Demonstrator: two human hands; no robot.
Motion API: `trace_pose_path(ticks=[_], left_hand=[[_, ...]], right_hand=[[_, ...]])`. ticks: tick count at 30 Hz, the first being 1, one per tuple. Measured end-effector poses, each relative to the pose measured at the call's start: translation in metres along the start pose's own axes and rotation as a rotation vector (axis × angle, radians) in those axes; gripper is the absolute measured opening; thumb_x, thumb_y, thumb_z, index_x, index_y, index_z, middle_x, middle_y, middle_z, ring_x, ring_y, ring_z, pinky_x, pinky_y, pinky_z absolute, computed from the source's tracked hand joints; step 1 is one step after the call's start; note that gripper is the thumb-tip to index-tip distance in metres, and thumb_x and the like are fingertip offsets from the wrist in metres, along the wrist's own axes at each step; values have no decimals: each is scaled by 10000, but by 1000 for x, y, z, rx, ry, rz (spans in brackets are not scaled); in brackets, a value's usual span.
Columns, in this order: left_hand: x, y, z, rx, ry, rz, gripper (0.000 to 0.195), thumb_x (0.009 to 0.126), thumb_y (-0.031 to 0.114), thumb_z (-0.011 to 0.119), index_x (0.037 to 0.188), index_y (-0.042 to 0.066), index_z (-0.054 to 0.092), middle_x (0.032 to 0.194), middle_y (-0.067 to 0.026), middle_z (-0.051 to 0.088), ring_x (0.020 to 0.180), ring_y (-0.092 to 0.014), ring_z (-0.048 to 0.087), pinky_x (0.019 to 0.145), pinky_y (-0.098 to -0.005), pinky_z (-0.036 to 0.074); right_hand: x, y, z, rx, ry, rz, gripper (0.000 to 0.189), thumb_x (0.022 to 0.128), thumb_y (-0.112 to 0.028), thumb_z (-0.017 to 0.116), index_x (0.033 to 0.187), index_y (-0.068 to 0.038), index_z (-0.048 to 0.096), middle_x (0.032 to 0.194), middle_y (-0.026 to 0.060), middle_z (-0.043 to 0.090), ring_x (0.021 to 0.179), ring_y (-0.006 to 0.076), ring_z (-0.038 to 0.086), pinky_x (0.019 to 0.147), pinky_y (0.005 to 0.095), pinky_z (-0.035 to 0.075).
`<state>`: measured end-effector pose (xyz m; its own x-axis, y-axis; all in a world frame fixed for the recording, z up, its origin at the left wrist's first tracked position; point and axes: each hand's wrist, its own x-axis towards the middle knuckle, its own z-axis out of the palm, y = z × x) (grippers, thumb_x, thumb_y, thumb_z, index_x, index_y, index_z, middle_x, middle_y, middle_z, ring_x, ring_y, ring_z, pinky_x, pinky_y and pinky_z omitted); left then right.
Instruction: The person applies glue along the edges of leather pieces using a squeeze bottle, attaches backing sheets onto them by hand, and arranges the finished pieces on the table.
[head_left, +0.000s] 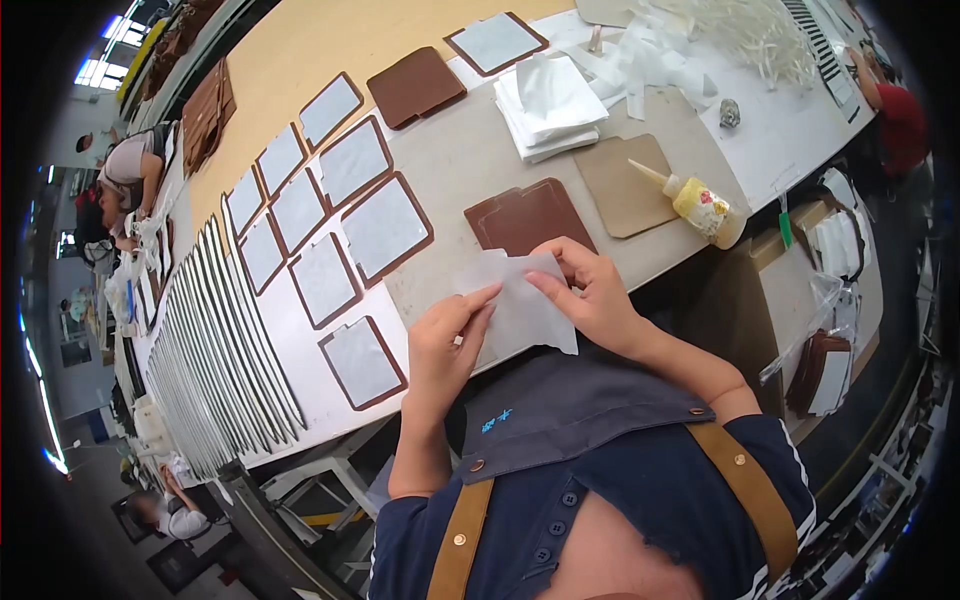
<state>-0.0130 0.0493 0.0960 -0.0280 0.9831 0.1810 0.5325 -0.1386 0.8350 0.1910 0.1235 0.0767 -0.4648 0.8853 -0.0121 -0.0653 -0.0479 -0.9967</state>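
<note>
Between both hands, at the table's near edge, is a thin white sheet (529, 307). My left hand (448, 330) pinches its left side between thumb and fingers. On the upper right part, the thumb and fingers of my right hand (581, 289) grip the same sheet. Just beyond the hands lies a brown leather panel (532, 214), its near edge covered by the sheet and my right hand. A stack of white sheets (550, 101) sits farther back. To the right, a glue bottle (705, 210) with a pointed nozzle lies on its side, partly over a tan panel (626, 180).
Several brown panels with white sheets on them (386, 225) lie in rows at left. Beyond them are long dark-edged strips (225, 352) and a brown leather stack (208, 116). Pale scraps (742, 37) heap at the back right. Other people work at the far left and right.
</note>
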Motion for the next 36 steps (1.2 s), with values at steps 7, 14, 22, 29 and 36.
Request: trace_pose_path(ticks=[7,14,22,29,36], left_hand=[[8,-18,15,71,88,34,254,939,-30,692,1166,60,764,746,-82,591,633,-167,549,597,-292,452],[27,-26,28,-70,-23,-58,311,968,9,663,1270,61,715,821,-59,565,687,-133,512,641,-272,444],[34,-25,30,-87,-49,-69,325,974,9,647,1290,58,704,857,-52,588,695,-120,509,637,-260,439],[41,-27,42,-15,38,-84,310,972,16,658,1271,74,720,858,-66,620,670,-131,525,629,-271,455],[47,-35,52,207,102,-24,329,955,44,694,1272,123,736,801,-58,618,622,-184,567,594,-319,470]], right_hand=[[-10,22,-11,-123,-59,23,220,993,-108,693,1152,21,615,858,75,701,719,58,597,616,258,468],[-4,26,-23,-314,110,91,170,959,-82,698,1091,6,636,816,80,629,645,115,530,593,296,433],[1,31,-32,-383,192,-10,117,966,-59,672,1062,0,642,769,62,585,615,128,515,574,295,410],[12,18,-25,-502,296,12,311,947,-73,702,1250,-43,638,709,76,607,604,201,588,578,349,446],[31,34,-34,-997,293,-405,302,891,-69,736,1192,-93,730,811,81,678,748,290,626,675,418,497]])
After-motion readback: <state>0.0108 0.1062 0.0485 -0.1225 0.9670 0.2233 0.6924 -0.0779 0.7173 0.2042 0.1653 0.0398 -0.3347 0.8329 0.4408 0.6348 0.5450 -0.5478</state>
